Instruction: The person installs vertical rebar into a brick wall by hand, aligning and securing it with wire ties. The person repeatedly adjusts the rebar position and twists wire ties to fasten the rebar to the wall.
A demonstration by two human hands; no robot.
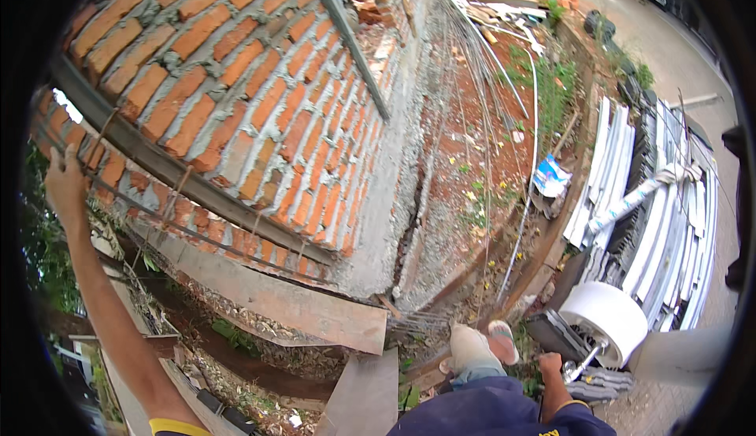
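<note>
My left hand reaches up at the far left, its fingers curled round a thin steel rod that runs along a brick wall with grey mortar joints. Between the rod and the wall's main face lies a long dark metal bar, with thin wire ties crossing the two. Low on the right, beside my body, my right hand is closed in a fist; whatever may be inside is hidden. Next to that fist is a shiny metal fitting, which meets a white drum-shaped object.
A grey upright bar crosses the wall. Long thin rods and a white pipe lie over red soil. White metal strips are stacked at right. Below the wall, a concrete ledge borders a leaf-strewn ditch.
</note>
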